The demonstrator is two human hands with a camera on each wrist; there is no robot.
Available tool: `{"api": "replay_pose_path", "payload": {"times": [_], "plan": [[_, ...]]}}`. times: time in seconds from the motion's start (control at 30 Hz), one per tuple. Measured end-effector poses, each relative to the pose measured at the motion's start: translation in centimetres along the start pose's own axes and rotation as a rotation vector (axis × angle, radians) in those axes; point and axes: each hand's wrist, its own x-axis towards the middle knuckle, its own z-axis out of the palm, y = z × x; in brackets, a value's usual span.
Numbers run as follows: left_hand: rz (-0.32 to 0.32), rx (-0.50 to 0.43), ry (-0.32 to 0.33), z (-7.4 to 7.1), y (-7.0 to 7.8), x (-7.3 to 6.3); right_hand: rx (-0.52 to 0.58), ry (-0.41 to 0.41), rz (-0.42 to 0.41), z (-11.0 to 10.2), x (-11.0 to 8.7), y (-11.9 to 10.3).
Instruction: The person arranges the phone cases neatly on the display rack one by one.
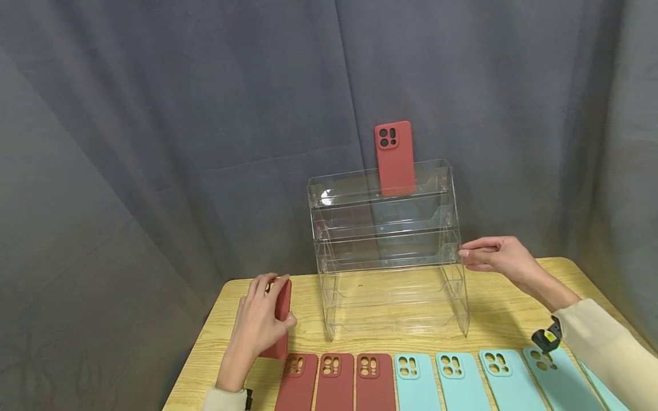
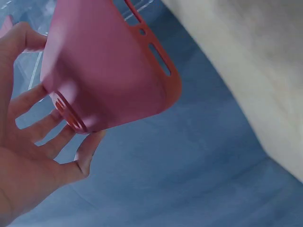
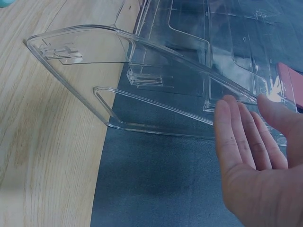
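Observation:
My left hand (image 1: 260, 317) grips a red phone case (image 1: 281, 319) by its edges and holds it up at the left of the table. Close up in the left wrist view, the fingertips and thumb sit around the camera end of that case (image 2: 109, 61). A clear tiered display rack (image 1: 393, 297) stands on the table, with another red phone case (image 1: 397, 162) upright in its top tier. Beside the rack's right side panel is my right hand (image 1: 501, 260), its fingers fairly straight. In the right wrist view these fingers (image 3: 228, 137) lie at the panel's edge; whether they touch it is unclear.
Along the front of the wooden table (image 1: 303, 308) lies a row of phone cases: dark red ones (image 1: 336, 391) at the left and several turquoise ones (image 1: 418, 388) at the right. My right forearm passes over the rightmost ones. A grey curtain (image 1: 231, 142) hangs behind.

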Motion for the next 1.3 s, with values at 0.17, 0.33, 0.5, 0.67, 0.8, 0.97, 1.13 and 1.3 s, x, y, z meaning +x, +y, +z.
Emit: {"api": "replay_pose_path", "payload": {"times": [0.17,0.33,0.5,0.67,0.8,0.97,1.13,1.3], "plan": [[0.075,0.038,0.048,-1.1,0.8,2.1,0.002,-0.001,0.01,0.1,0.1,-0.2],[0.134,0.07,0.088,-2.5,1.8,4.6,0.004,-0.005,0.014,0.3,0.3,-0.3],[0.18,0.078,0.127,-4.0,2.9,6.8,0.0,-0.008,0.014,0.6,0.5,-0.3],[0.196,0.062,0.159,-4.8,4.4,8.9,-0.013,-0.01,0.011,0.7,0.3,-0.2],[0.206,0.04,0.184,-5.0,5.8,10.7,-0.014,-0.006,0.012,0.5,0.2,-0.2],[0.216,0.017,0.219,-5.1,7.3,13.3,-0.013,-0.001,0.01,0.4,0.5,-0.3],[0.24,0.024,0.182,-5.0,8.6,15.8,-0.018,-0.005,0.013,0.6,0.5,-0.3],[0.256,0.071,0.173,-4.8,9.6,18.6,-0.024,0.004,0.002,0.5,0.4,0.0]]}}
